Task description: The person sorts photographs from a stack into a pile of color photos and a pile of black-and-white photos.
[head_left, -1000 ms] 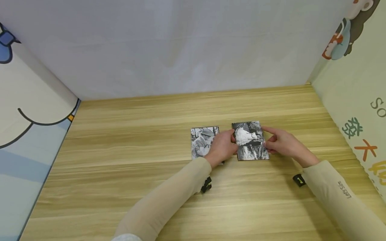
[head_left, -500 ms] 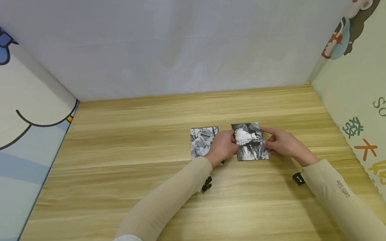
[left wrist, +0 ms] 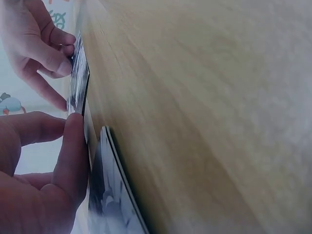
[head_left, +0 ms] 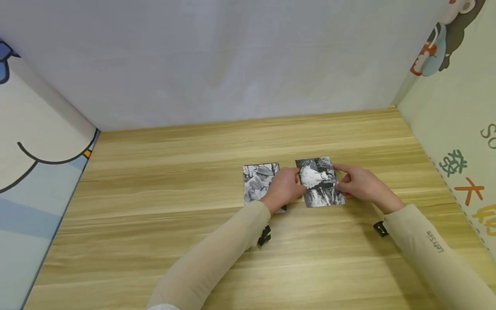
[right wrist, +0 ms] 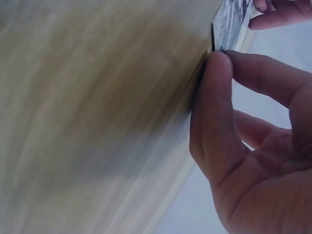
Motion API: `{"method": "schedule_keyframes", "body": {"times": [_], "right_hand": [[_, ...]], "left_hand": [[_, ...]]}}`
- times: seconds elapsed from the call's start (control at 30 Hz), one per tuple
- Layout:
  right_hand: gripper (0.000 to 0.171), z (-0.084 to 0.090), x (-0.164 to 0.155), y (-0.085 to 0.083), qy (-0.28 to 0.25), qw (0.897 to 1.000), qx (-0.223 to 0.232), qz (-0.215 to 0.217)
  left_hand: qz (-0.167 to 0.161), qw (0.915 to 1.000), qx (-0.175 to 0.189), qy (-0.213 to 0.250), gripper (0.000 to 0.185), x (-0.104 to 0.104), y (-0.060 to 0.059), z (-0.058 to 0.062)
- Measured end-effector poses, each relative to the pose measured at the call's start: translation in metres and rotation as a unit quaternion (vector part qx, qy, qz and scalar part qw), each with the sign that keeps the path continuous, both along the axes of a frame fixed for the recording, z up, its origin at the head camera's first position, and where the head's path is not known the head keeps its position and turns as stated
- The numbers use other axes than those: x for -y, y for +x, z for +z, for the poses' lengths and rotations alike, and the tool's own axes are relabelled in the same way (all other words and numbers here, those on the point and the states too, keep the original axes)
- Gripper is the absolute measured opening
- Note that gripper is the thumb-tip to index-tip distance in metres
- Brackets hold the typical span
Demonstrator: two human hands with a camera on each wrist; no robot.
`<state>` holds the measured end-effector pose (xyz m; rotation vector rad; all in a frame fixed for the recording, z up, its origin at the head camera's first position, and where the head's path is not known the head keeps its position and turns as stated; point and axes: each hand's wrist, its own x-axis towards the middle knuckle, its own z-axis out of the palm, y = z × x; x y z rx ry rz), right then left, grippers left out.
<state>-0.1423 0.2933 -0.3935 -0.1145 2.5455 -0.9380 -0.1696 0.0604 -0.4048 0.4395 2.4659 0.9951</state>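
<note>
Two black-and-white photos lie on the wooden table (head_left: 162, 241). My left hand (head_left: 294, 185) rests over the right part of the left photo (head_left: 255, 183), and its fingertips pinch the left edge of the right photo (head_left: 319, 183). My right hand (head_left: 342, 184) pinches that photo's right edge. In the left wrist view my left hand's fingers (left wrist: 70, 146) touch the edge of the right photo (left wrist: 78, 85), with the right hand (left wrist: 41, 46) behind it and the left photo (left wrist: 112, 200) flat below. In the right wrist view my right hand's thumb (right wrist: 217, 112) presses the corner of the right photo (right wrist: 229, 22).
A white back wall (head_left: 232, 64) and cartoon-printed panels on the left (head_left: 35, 155) and right (head_left: 457, 129) enclose the table. Black wrist-camera mounts sit under my left sleeve (head_left: 265, 236) and right sleeve (head_left: 380, 228). Bare wood stretches to the left and front.
Both hands keep their hold on the right photo's edges and the photos stay put. Only the head view has drifted slightly.
</note>
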Motion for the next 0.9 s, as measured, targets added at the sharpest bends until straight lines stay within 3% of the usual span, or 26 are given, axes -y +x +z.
{"method": "schedule_keyframes", "body": {"times": [0.3, 0.53, 0.77, 0.9], "right_hand": [[0.069, 0.002, 0.006, 0.007, -0.006, 1.0, -0.013, -0.023], [0.066, 0.007, 0.011, 0.017, -0.018, 0.998, -0.039, -0.055], [0.062, 0.008, 0.021, 0.023, -0.044, 0.994, -0.074, -0.072], [0.059, 0.007, 0.03, 0.026, -0.052, 0.991, -0.098, -0.072]], "left_hand": [[0.001, 0.9994, -0.027, 0.019, 0.065, 0.007, 0.002, -0.003], [0.051, 0.9921, -0.002, 0.115, 0.056, 0.022, 0.011, 0.003], [0.049, 0.9785, -0.007, 0.2, 0.053, 0.044, 0.016, 0.01], [0.041, 0.9738, -0.025, 0.222, 0.051, 0.059, 0.019, 0.011]]}}
